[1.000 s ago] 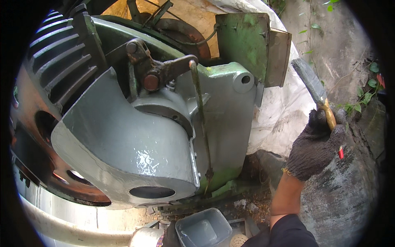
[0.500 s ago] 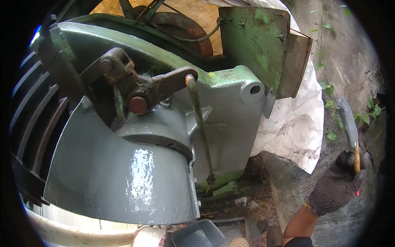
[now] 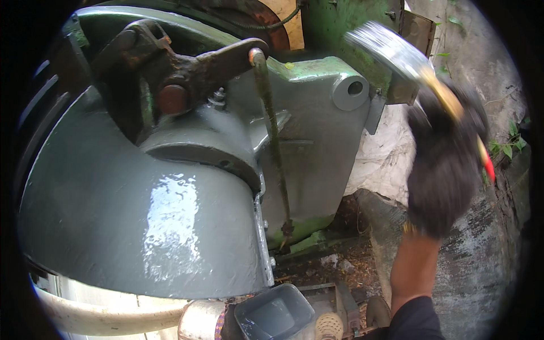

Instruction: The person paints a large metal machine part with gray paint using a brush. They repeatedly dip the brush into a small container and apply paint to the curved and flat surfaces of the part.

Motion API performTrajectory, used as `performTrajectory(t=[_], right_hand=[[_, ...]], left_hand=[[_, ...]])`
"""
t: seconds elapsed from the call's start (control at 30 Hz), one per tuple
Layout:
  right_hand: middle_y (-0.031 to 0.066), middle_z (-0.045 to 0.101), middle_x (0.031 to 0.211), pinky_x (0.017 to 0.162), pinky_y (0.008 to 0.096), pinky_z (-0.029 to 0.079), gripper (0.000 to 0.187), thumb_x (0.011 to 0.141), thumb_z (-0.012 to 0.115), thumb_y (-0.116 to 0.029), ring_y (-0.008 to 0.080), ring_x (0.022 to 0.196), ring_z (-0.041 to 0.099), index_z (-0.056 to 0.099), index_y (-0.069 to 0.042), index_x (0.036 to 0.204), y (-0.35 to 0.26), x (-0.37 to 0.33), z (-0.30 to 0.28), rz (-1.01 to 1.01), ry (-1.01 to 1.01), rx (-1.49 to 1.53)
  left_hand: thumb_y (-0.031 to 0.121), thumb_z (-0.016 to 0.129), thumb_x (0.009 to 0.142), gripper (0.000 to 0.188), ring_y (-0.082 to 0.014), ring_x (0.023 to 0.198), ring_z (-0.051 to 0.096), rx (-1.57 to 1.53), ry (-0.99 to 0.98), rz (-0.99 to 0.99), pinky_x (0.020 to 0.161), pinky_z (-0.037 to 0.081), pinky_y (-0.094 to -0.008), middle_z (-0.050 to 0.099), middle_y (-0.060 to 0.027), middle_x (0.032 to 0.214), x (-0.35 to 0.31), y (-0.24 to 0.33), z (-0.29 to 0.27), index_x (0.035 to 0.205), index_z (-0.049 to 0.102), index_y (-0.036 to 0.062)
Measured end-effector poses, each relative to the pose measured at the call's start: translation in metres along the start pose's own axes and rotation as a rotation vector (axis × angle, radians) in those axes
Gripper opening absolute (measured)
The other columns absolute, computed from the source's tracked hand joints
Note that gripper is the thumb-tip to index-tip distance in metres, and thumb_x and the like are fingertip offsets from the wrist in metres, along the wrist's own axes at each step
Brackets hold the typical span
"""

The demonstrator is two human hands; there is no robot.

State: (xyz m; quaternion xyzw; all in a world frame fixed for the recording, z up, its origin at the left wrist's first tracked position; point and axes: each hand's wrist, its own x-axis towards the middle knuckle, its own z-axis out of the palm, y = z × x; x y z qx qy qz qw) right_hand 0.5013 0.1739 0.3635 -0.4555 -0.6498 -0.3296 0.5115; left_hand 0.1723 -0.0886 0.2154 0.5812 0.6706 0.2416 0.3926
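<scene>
My right hand [image 3: 445, 164], in a dark glove, grips a paintbrush [image 3: 447, 99] with a yellowish handle and a red end. Its grey-coated head [image 3: 391, 50] points up and left, in front of the green panel, and is smeared by motion. Glossy grey paint covers the machine's curved guard [image 3: 113, 221] and the flat casing [image 3: 317, 153] beside it. At the lower edge is a grey container [image 3: 275, 314] with grey paint inside. A dark shape at its left side may be my left hand; its fingers are hidden.
A rusty linkage [image 3: 209, 71] and a thin rod [image 3: 271, 136] stand out from the casing. The green panel [image 3: 340, 31] is behind the brush. White sheeting [image 3: 385, 153] hangs beside a rough wall [image 3: 476, 51]. A pale pipe [image 3: 113, 318] runs along the lower left.
My right hand has swung up and left with the paintbrush, from beside the wall toward the green panel. The machine sits higher in view, and the grey container shows more fully.
</scene>
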Motion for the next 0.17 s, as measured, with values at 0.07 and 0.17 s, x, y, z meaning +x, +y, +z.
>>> performTrajectory(t=[0.07,0.17], right_hand=[[0.0201,0.064,0.146,0.114,0.0471,0.053,0.053,0.110,0.061,-0.023,0.0343,0.137,0.061,0.045,-0.008,0.158,0.010,0.040,0.044,0.044,-0.104,0.669],[0.0191,0.057,0.154,0.112,0.0463,0.053,0.057,0.108,0.064,-0.029,0.0373,0.135,0.061,0.045,-0.021,0.161,0.031,0.060,0.120,-0.003,-0.055,0.699]], left_hand=[[0.037,0.098,0.062,0.124,-0.0410,0.121,0.068,0.013,-0.013,-0.042,0.098,0.058,-0.0540,0.064,-0.0227,0.139,-0.002,0.004,-0.002,0.162,0.031,0.0063],[0.038,0.097,0.064,0.124,-0.0404,0.124,0.067,-0.034,-0.049,-0.060,0.100,0.057,-0.0541,0.063,-0.0226,0.141,-0.001,0.009,-0.004,0.163,0.029,0.0065]])
